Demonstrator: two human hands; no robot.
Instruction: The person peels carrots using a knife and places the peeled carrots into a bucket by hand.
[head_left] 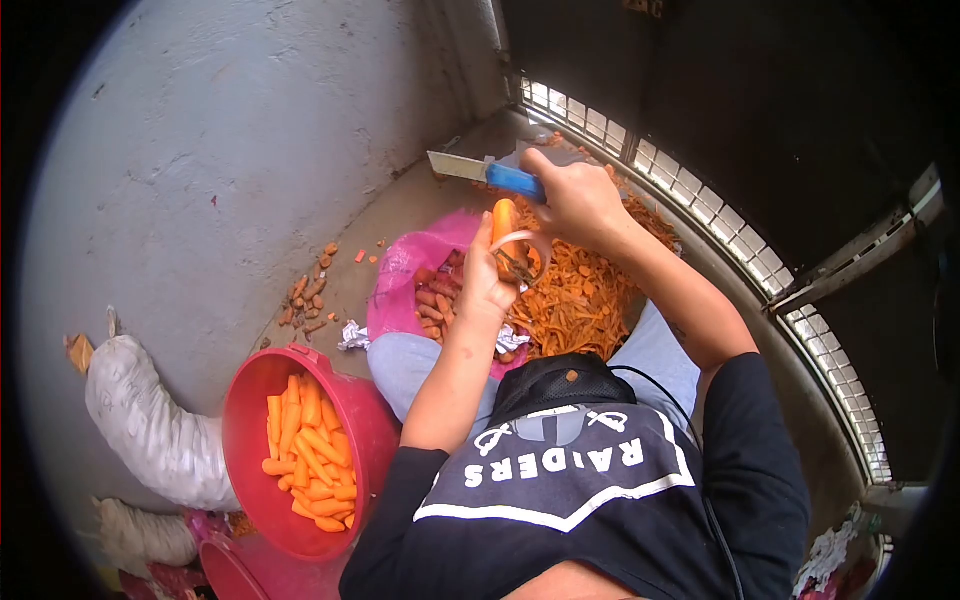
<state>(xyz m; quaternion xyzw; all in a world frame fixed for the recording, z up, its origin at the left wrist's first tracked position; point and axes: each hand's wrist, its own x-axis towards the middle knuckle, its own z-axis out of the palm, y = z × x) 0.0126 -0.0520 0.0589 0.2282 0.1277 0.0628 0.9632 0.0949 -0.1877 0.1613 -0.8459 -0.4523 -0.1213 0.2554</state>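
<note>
My left hand (487,283) is closed around an orange carrot (505,222), its upper part bare and its lower end darker near my fingers. A pale curved strip (543,250) loops beside that lower end; what it is I cannot make out. My right hand (580,200) grips the blue handle of a knife (515,181), its blade pointing left, above and apart from the carrot. Below my hands, a pink plastic bag (395,290) holds unpeeled carrots (437,300). Next to it lies a heap of orange peelings (580,305) on the floor.
At my left a red bucket (375,430) holds several peeled carrots (315,450). Beyond it a stuffed white sack (160,430) leans by the grey wall (230,150). Loose carrot pieces (305,295) lie on the floor. A dark metal gate (800,120) stands to the right.
</note>
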